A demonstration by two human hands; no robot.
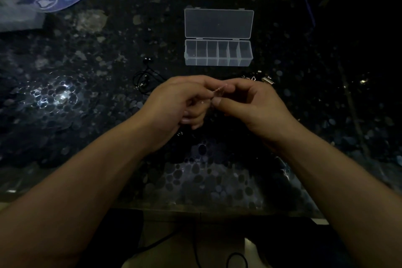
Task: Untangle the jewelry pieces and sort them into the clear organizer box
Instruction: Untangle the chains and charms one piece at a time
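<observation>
Both forearms reach in from the near edge, and the left hand and right hand meet over the dark speckled table. Each pinches a thin pinkish chain, so I judge the untangling step is in hand. Next the freed chain must go into a compartment of the clear organizer box, which lies open just beyond, its six compartments seemingly empty. A black cord necklace lies on the left, small metal pieces on the right.
</observation>
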